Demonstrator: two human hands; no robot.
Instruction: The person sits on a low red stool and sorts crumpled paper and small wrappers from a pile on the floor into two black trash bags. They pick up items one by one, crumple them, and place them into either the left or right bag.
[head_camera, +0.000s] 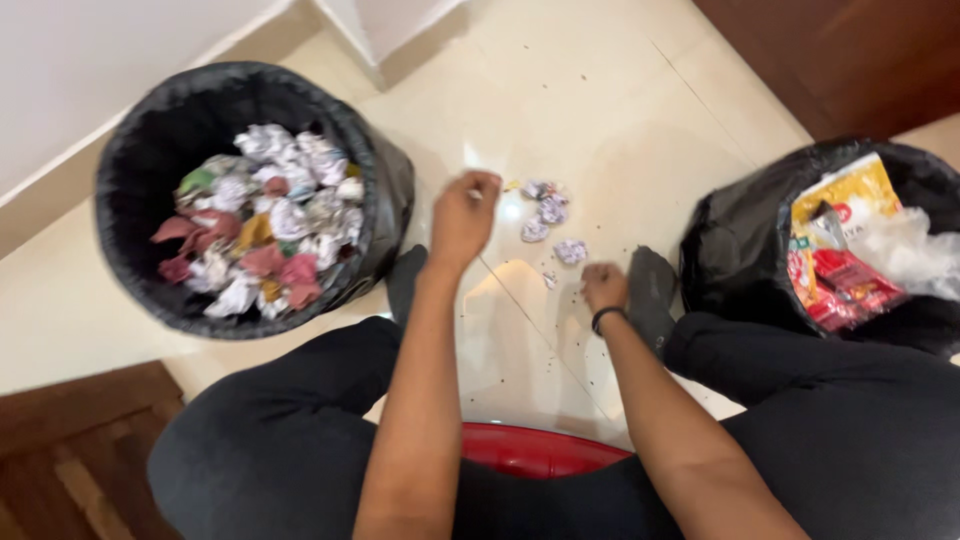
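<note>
I see my left hand (463, 218) up off the floor, with the fingers curled in. Something small and pale sits at the fingertips, but it is too blurry for me to tell if the hand is pinching it. My right hand (604, 286) is low, close to the floor tiles (600, 110), with the fingers tucked under like a loose fist. I cannot tell if it holds anything. It has a dark band (606, 316) on the wrist. The two hands are apart.

Between my hands, and a bit past them, lie a few crumpled paper balls (547, 222) on the floor. They are just beside my left hand and near my right hand. Tiny dark crumbs are spread on the tiles around them.

To the left of my left hand stands a black bin (135, 160) full of crumpled paper. To the right of my right hand is a black bag (730, 250) with shiny wrappers (840, 250) in it.
</note>
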